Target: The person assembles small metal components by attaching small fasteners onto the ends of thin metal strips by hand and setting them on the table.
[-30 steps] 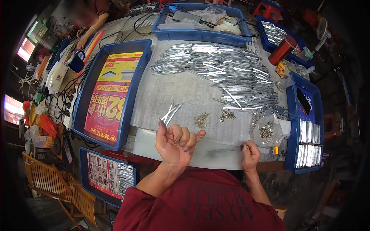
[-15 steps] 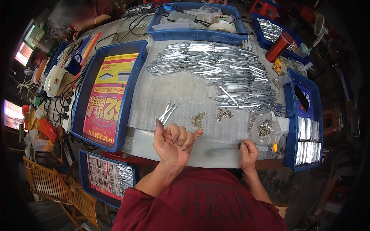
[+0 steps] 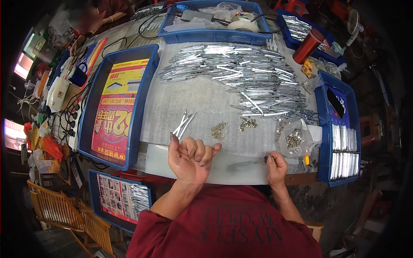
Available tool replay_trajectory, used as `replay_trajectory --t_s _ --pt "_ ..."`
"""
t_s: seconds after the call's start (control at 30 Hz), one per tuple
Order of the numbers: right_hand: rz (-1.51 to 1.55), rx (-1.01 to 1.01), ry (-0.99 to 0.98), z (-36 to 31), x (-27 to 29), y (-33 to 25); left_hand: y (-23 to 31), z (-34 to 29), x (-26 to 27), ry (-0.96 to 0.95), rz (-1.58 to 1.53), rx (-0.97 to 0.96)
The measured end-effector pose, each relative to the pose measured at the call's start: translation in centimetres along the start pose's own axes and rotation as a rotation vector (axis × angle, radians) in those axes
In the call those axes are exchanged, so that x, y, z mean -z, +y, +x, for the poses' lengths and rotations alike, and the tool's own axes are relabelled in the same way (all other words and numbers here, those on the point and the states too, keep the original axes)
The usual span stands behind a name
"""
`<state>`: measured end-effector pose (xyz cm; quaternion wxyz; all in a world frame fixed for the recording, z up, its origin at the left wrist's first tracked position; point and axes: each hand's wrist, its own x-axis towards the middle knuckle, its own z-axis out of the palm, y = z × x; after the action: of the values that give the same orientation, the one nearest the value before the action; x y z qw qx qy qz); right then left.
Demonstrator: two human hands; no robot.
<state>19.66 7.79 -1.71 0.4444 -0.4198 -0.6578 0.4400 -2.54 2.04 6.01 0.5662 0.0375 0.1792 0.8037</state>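
Observation:
My left hand [image 3: 189, 161] is raised palm up over the near edge of the table. Its thumb and little finger stick out, the middle fingers curl loosely, and no object shows in it. A few slim silver metal strips [image 3: 183, 124] lie just beyond its thumb. Farther right, my right hand [image 3: 277, 170] is closed at the table edge, thumb pressed to the fingers; whatever it may pinch is too small to make out. Between and beyond the hands are two small piles of metal fittings, one brassy [image 3: 219, 130], one darker [image 3: 247, 124]. A clear plastic bag [image 3: 294, 139] of similar fittings sits beside my right hand.
A broad heap of silver strips [image 3: 241, 77] covers the far table. Blue trays stand around: a paper-lined one [image 3: 148, 81] left, one with clutter [image 3: 215, 38] behind, one with stacked strips and a phone [image 3: 323, 129] right. A red cylinder [image 3: 308, 46] stands far right; another person [image 3: 112, 12] sits far left.
The whole view has shifted slightly, with the table's things a little up and left in the picture. Both hands keep the same pose.

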Motion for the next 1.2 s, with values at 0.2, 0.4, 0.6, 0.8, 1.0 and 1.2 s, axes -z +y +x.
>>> replay_trajectory --t_s 0.2,0.4,0.6,0.8,1.0,1.2 --pt "0.028 -0.008 0.009 -0.1 -0.1 0.2 0.0 0.0 0.1 0.006 -0.009 0.003" --pt "0.015 0.0 0.001 -0.1 0.0 0.2 0.0 0.1 0.2 0.002 0.008 -0.001" --pt "0.012 0.004 0.003 -0.1 0.0 0.1 -0.1 0.1 0.4 0.016 0.013 -0.003" --pt "0.02 -0.006 0.014 -0.1 -0.1 0.1 -0.1 0.3 0.5 0.07 0.015 -0.031" --pt "-0.001 0.003 0.012 0.0 -0.1 0.1 0.0 0.7 1.1 0.118 0.023 -0.063" --pt "0.0 0.009 0.018 -0.1 -0.1 0.4 -0.1 0.8 1.6 0.111 0.03 -0.073"
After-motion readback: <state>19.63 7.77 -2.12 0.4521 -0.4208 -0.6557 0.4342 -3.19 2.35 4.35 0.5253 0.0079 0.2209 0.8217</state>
